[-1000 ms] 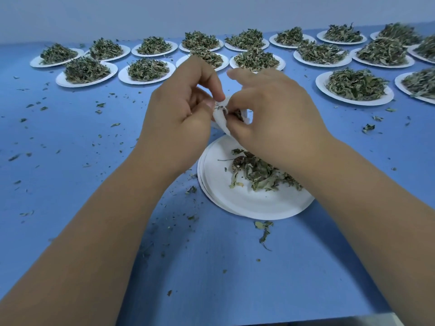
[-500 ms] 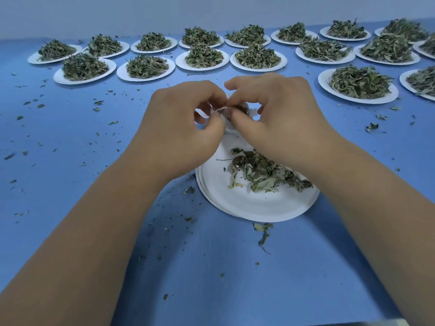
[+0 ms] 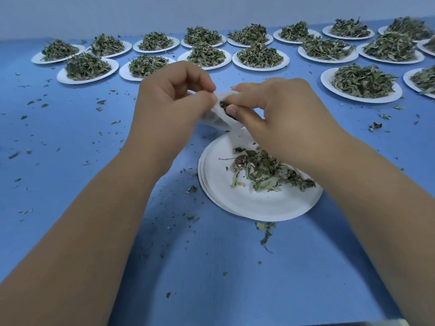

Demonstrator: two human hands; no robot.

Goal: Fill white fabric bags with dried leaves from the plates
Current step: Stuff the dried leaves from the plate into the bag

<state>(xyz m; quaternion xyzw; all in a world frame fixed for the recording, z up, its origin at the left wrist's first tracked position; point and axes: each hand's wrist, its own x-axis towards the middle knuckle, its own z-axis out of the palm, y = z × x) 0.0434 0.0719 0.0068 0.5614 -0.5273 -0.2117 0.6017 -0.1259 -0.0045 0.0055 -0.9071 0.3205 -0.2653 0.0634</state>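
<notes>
Both hands held a small white fabric bag [image 3: 220,114] above the near plate [image 3: 259,203]: left hand [image 3: 171,102] pinching its rim, right hand [image 3: 277,111] pressing dried leaves [image 3: 266,170] inside. A loosened pinch risked spilling crumbs onto the blue surface [image 3: 70,142].

Single head-worn wide-angle view, looking forward and down along both forearms onto a blue table [image 3: 70,142]. Close to the left hand [image 3: 169,102] and right hand [image 3: 282,114], meeting just above frame centre. Near plate [image 3: 259,205] just below centre toward 5 o'clock; rows of heaped plates [image 3: 256,58] far off from 10 through 2 o'clock, before a pale wall [image 3: 141,12] at 12. No second view sharing the scene.
</notes>
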